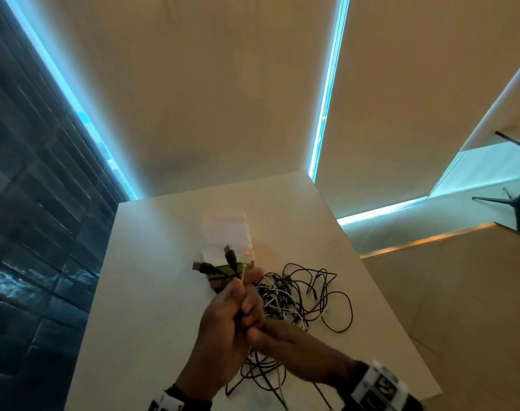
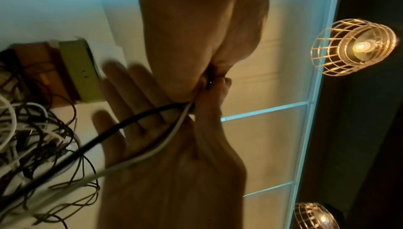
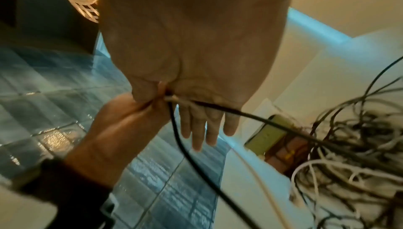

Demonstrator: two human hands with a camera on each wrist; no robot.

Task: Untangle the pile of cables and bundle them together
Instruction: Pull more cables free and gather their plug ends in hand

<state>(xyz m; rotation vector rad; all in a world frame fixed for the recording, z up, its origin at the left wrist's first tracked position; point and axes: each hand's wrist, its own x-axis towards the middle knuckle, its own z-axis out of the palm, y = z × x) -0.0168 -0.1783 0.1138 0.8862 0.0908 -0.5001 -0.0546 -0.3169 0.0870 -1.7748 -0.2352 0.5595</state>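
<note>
A tangle of black and white cables (image 1: pixel 297 295) lies on the white table (image 1: pixel 152 292). My left hand (image 1: pixel 232 310) is raised over it and grips several cables in its fist; their connector ends (image 1: pixel 229 256) stick out above the fingers. My right hand (image 1: pixel 282 342) meets the fist from below. In the left wrist view its fingers (image 2: pixel 122 112) are straight while the thumb (image 2: pixel 218 91) presses a black cable (image 2: pixel 130 120) and a white cable (image 2: pixel 170 139) where they leave the fist. Both run down to the pile (image 3: pixel 348 155).
A green and brown box (image 2: pixel 80 70) and a white paper (image 1: pixel 223 232) lie just beyond the pile. The table's right edge (image 1: pixel 401 336) is close to the cables. A chair base (image 1: pixel 513 200) stands far right. Wire-cage lamps (image 2: pixel 353 46) hang overhead.
</note>
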